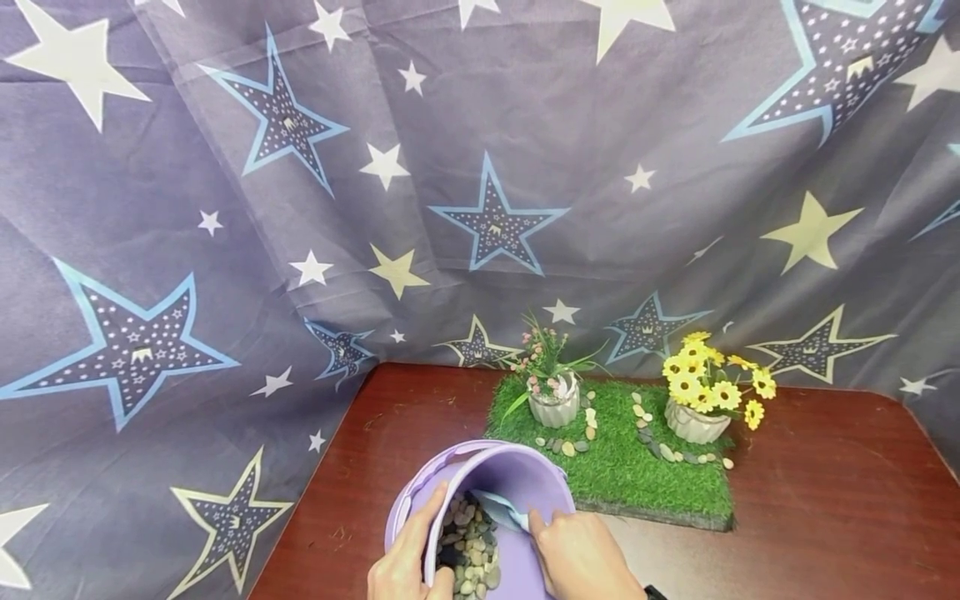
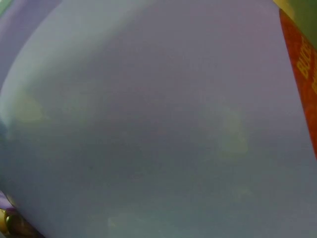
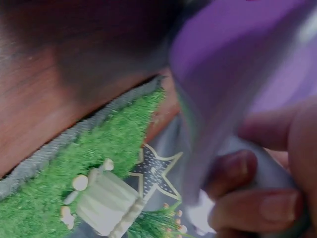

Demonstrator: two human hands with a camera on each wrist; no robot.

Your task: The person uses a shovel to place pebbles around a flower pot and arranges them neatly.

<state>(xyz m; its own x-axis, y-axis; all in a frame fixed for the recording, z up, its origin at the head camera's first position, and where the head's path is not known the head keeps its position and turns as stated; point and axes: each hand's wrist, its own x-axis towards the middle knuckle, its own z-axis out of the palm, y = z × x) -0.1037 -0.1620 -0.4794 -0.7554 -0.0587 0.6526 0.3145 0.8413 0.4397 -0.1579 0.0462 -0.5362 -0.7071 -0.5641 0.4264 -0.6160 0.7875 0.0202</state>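
Note:
A purple bucket is tipped toward me at the front of the table, with several smooth pebbles lying inside it. My left hand grips its rim on the left side. My right hand holds the handle of a light blue toy shovel, whose blade is inside the bucket beside the pebbles. Curled fingers show in the right wrist view, close to the bucket's edge. The bucket's wall fills nearly all of the left wrist view.
Behind the bucket, a green turf mat lies on the brown table. On it stand a pot of pink flowers and a pot of yellow flowers, each partly ringed by pebbles. A star-patterned cloth hangs behind.

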